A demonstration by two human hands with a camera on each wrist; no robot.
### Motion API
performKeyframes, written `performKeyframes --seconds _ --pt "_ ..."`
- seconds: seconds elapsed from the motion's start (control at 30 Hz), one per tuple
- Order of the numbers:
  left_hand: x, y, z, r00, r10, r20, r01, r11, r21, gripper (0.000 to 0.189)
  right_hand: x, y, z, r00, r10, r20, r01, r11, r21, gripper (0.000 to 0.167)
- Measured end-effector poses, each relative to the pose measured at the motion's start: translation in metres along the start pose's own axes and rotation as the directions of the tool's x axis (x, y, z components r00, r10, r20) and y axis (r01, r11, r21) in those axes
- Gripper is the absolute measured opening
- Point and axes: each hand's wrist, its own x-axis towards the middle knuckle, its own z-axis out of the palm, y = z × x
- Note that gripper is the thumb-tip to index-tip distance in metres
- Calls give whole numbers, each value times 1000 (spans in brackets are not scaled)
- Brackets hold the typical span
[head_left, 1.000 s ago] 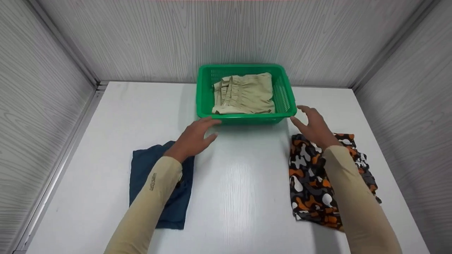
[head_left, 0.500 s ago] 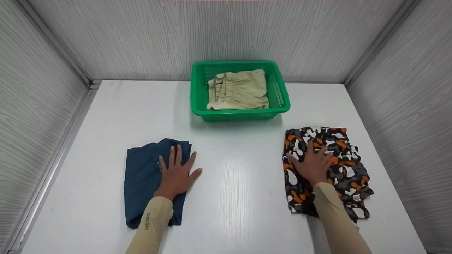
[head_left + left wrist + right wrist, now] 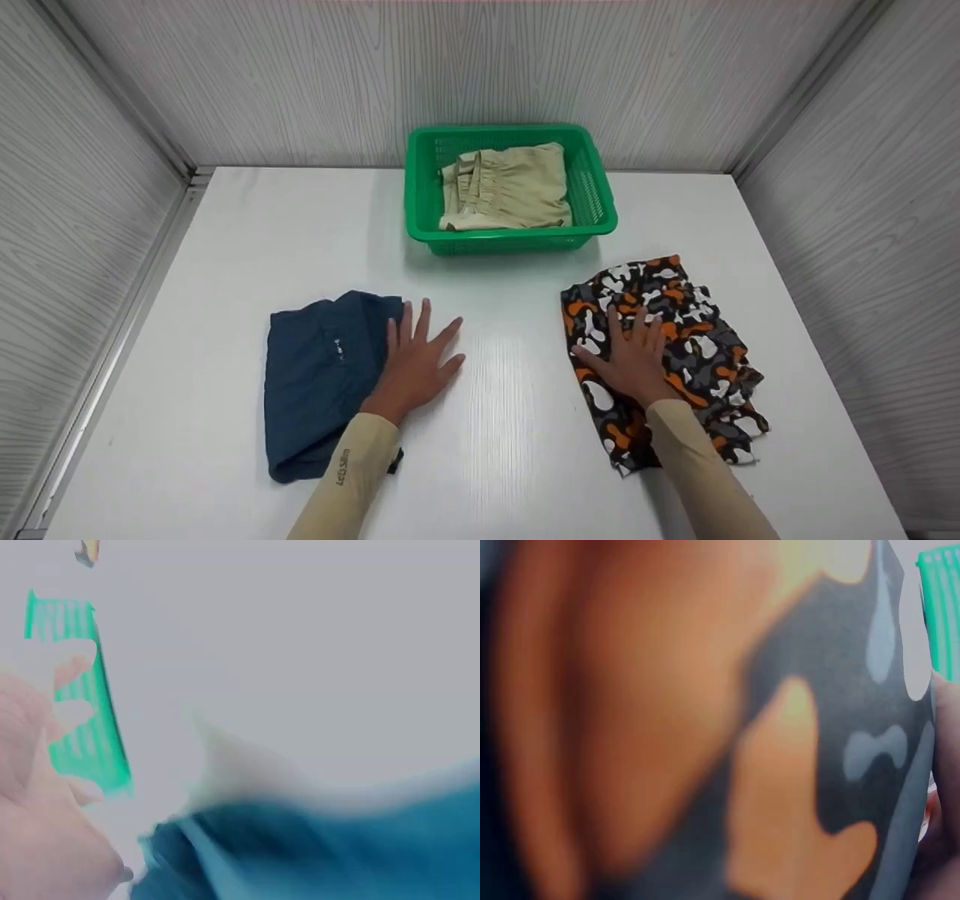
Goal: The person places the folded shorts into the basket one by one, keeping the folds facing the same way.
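A folded dark blue garment point(image 3: 307, 382) lies on the left of the white table. My left hand point(image 3: 416, 367), fingers spread, is at its right edge, with the thumb side over bare tabletop. Whether it touches the cloth is unclear; the left wrist view shows the blue fabric blurred. On the right is a folded camouflage-print garment point(image 3: 697, 345) in black, orange, grey and white, turned at a slant. My right hand point(image 3: 634, 364) rests on its left part with straight fingers. Print fabric point(image 3: 802, 802) fills most of the right wrist view.
A green plastic basket point(image 3: 517, 234) stands at the back middle, against the grey wood-grain wall point(image 3: 300, 82). Inside lies a folded beige garment point(image 3: 521, 187). Side walls point(image 3: 862, 225) border the white table point(image 3: 495, 420) left and right.
Both hands came back from near the basket onto the garments. Since then the right hand and camouflage garment have shifted left, the garment turning; the left hand slid right while the blue garment stayed.
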Motion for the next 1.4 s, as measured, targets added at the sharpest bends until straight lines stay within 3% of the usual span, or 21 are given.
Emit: performKeyframes --seconds 0.17,0.27,0.47,0.73,0.83,1.0,1.1,1.2,1.4 --pt "15 28 3 992 124 39 -121 991 -58 54 -3 -21 10 994 -109 24 109 994 1 107" --pt "22 41 3 981 185 60 -182 982 -47 52 -4 -31 17 984 -177 32 177 984 -9 105" --pt "33 60 2 963 257 86 -255 966 -35 46 -9 -53 25 954 -289 85 291 957 -12 104" --pt "38 61 1 944 323 63 -324 946 5 43 -15 -72 27 882 -438 173 423 898 119 102" --pt "39 61 0 939 339 64 -340 940 10 40 -17 -78 26 844 -493 214 470 870 148 99" --pt "43 57 -2 924 345 165 -364 926 101 43 -22 -89 22 766 -565 306 538 825 176 92" --pt "40 51 3 912 328 248 -373 913 164 47 -25 -92 18 738 -568 364 543 821 179 90" --pt "31 44 11 909 306 285 -369 906 206 50 -27 -92 13 733 -542 411 525 835 165 88" --pt "11 48 21 940 265 214 -320 903 285 52 -26 -82 1 751 -522 405 518 845 129 86"
